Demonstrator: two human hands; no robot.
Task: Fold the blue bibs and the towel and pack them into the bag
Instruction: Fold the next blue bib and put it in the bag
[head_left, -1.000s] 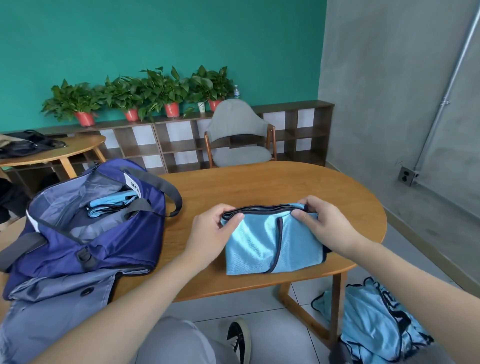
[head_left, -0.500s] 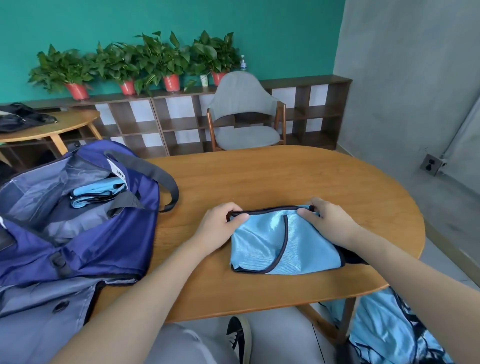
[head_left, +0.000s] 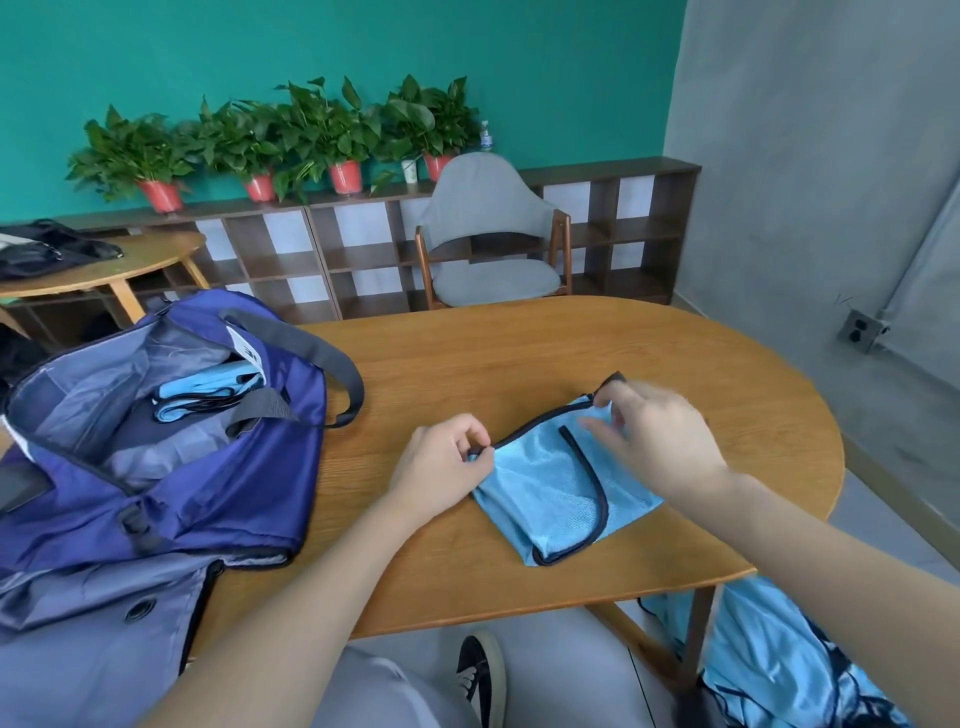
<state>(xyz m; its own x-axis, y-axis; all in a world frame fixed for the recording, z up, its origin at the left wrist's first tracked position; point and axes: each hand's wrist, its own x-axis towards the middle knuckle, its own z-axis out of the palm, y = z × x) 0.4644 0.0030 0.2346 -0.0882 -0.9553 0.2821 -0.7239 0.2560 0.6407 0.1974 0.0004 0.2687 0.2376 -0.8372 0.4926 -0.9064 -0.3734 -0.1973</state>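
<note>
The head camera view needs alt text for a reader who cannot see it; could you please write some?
A person's left hand and right hand pinch the top corners of a folded blue bib on a wooden table. An open navy bag at the left already holds folded blue cloth; more blue fabric lies on the floor.

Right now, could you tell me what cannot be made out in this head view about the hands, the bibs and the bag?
- Right hand: motion-blurred, so its grip on the folded bib is unclear.
- Bag: its walls and strap hide how many bibs lie inside; only one light blue bundle shows.
- Blue pile on the floor: cut off by the table, right arm and bottom edge.
- The towel: cannot be picked out.
</note>
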